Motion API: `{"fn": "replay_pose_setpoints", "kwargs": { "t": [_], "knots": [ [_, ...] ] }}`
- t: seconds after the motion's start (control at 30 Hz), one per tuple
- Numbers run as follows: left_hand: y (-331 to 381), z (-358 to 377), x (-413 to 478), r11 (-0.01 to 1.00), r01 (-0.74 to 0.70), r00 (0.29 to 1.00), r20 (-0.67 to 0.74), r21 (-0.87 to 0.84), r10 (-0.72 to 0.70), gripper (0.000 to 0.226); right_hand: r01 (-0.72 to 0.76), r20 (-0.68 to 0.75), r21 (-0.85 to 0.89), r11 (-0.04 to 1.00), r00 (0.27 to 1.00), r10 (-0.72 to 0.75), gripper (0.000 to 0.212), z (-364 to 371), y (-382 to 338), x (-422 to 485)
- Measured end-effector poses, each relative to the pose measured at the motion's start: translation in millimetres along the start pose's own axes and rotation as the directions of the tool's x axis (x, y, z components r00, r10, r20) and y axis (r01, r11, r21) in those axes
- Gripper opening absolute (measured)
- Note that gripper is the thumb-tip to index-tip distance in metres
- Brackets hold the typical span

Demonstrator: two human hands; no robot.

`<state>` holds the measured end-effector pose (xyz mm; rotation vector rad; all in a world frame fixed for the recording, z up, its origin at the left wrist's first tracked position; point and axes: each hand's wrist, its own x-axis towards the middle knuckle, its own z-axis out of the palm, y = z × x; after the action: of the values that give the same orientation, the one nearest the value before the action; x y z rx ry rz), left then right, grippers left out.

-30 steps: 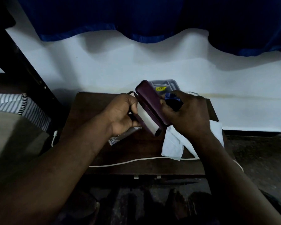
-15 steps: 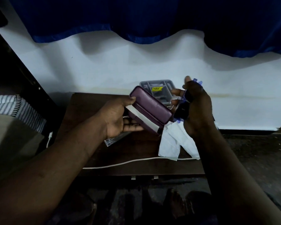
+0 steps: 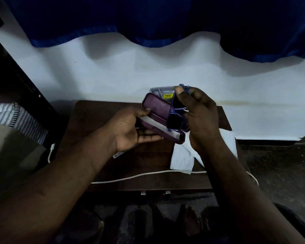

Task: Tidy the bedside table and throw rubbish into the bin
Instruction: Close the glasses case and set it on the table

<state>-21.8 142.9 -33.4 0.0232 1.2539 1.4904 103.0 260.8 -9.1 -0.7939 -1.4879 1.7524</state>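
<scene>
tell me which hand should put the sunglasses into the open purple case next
Right, most likely. The right hand grips the blue sunglasses directly over the open purple glasses case, while the left hand is busy holding that case.

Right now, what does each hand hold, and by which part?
The left hand holds the open purple case from below, thumb on its lid. The right hand pinches the blue glasses at their upper end.
</scene>
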Motion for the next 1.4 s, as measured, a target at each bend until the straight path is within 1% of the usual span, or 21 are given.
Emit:
{"fn": "replay_pose_setpoints", "kwargs": {
  "t": [0.1,0.17,0.23,0.37,0.43,0.5,0.6,0.73,0.87,0.93,1.03,1.2,1.3,1.4],
  "knots": [
    [-0.5,1.4,-0.9,1.0,0.001,1.0,0.0,0.001,-0.001,0.023,0.036,-0.01,-0.003,0.999,0.999,-0.037,0.009,-2.0,-5.9,-1.8],
    [1.2,1.8,-1.6,1.0,-0.003,1.0,-0.003,-0.013,0.003,0.027,0.032,0.011,0.007,0.999,0.999,-0.032,0.008,-5.7,-6.9,-2.0],
    [3.1,1.1,-1.8,0.999,-0.006,1.0,-0.002,-0.033,0.006,0.031,0.027,0.064,-0.012,1.0,0.998,-0.026,0.012,-9.1,-7.2,-2.1],
    [3.6,-0.6,-0.6,0.997,-0.011,1.0,-0.005,-0.07,0.011,0.045,0.108,0.185,-0.113,0.988,0.979,-0.085,0.018,-14.0,-5.5,-2.7],
    [3.2,-4.8,-1.3,0.995,-0.024,1.0,-0.022,-0.094,0.022,0.049,0.135,0.277,-0.141,0.981,0.957,-0.092,0.026,-10.8,-4.3,-5.2],
    [3.3,-3.9,-0.8,0.994,-0.035,0.999,-0.038,-0.101,0.031,0.049,0.139,0.324,-0.143,0.98,0.942,-0.087,0.031,-13.0,-2.3,-3.8],
    [4.8,-3.1,0.1,0.991,-0.072,0.996,-0.068,-0.11,0.064,0.041,0.115,0.313,-0.113,0.987,0.947,-0.074,0.035,-17.2,2.1,2.4],
    [8.8,-5.8,-0.9,0.986,-0.097,0.991,-0.1,-0.138,0.083,0.038,0.129,0.3,-0.24,0.962,0.953,-0.053,0.039,-20.9,5.9,6.6],
    [11.1,-8.4,-1.8,0.981,-0.119,0.986,-0.134,-0.152,0.098,0.038,0.155,0.311,-0.297,0.942,0.949,-0.058,0.035,-24.1,5.2,8.9],
    [11.3,-10.1,-1.6,0.98,-0.126,0.984,-0.142,-0.155,0.104,0.039,0.184,0.284,-0.371,0.91,0.956,-0.077,0.032,-23.8,5.8,8.8],
    [11.3,-10.8,-2.1,0.98,-0.13,0.984,-0.143,-0.149,0.109,0.038,0.252,0.255,-0.499,0.829,0.957,-0.138,0.029,-20.3,7.3,5.4],
    [11.1,-10.2,-4.0,0.98,-0.134,0.984,-0.139,-0.146,0.114,0.04,0.339,0.266,-0.58,0.741,0.938,-0.221,0.02,-15.0,8.6,1.6],
    [11.7,-10.2,-4.4,0.98,-0.138,0.983,-0.138,-0.146,0.118,0.043,0.425,0.327,-0.609,0.669,0.904,-0.276,0.015,-15.1,7.7,1.0],
    [13.4,-11.6,-4.8,0.979,-0.153,0.981,-0.139,-0.137,0.134,0.043,0.527,0.389,-0.653,0.544,0.849,-0.357,0.013,-18.3,9.9,2.6]
  ]
}}
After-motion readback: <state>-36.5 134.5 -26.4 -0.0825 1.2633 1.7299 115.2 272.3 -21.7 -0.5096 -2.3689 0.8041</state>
